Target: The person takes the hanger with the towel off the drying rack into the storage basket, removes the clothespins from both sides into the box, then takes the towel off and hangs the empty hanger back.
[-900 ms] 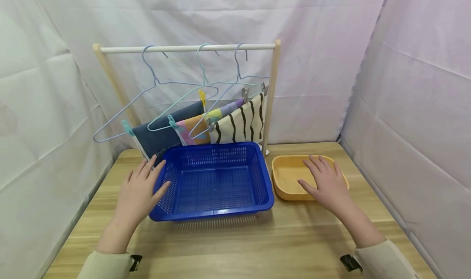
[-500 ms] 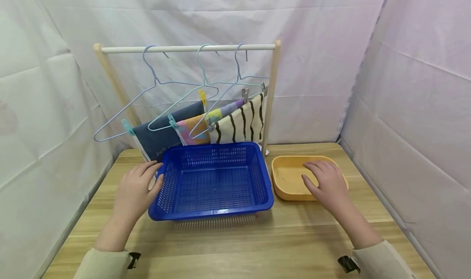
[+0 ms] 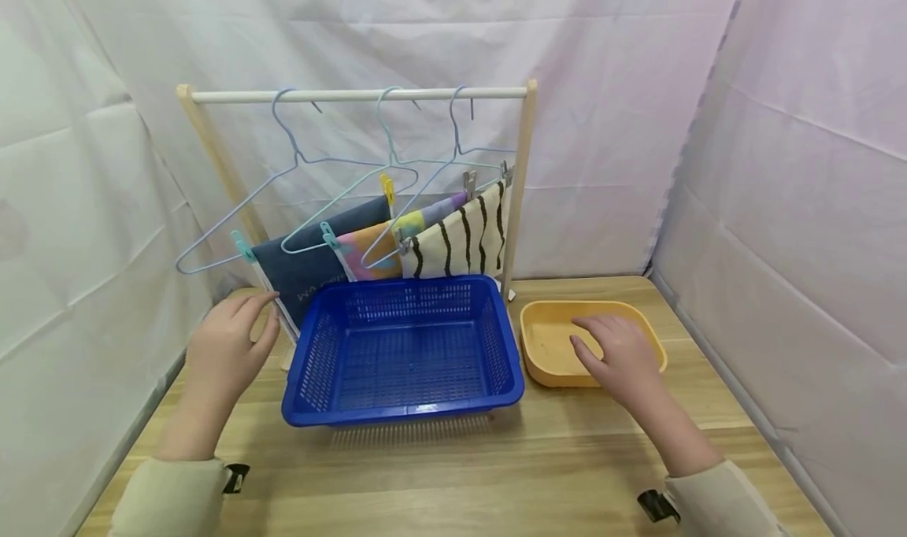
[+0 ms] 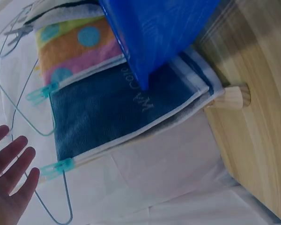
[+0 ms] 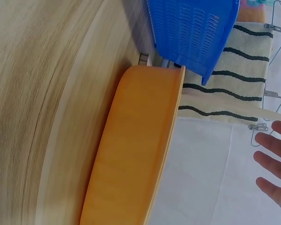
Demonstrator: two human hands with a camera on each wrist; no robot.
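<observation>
I record a blue basket [image 3: 411,375] standing upright on the bench [image 3: 425,474], taken as the reference point. My left hand [image 3: 225,340] is held to the left of the blue basket, apart from its rim, back of the hand uppermost, thumb and index finger separated by a gap, fingers relaxed, nothing gripped. The left wrist view shows those fingers lightly fanned, near a teal clip [image 4: 57,169] but not touching it. My right hand [image 3: 618,352] is raised to the right of the blue basket, above a yellow tray [image 3: 551,352], in a similar pose: back uppermost, thumb set off from the index finger, fingers loose and slightly bent, nothing held. The right wrist view confirms clearance between that hand and the yellow tray. Both forearms reach forward at either side of the blue basket, in pale sleeves [image 3: 170,494]. The yellow tray sits on the bench just right of the blue basket. Behind the blue basket stands a rack [image 3: 354,95] bearing three hangers. From these, left to right, hang a dark blue towel [image 4: 98,112], a multicoloured towel [image 4: 75,47] and a striped towel [image 3: 457,238], each partly hidden.
</observation>
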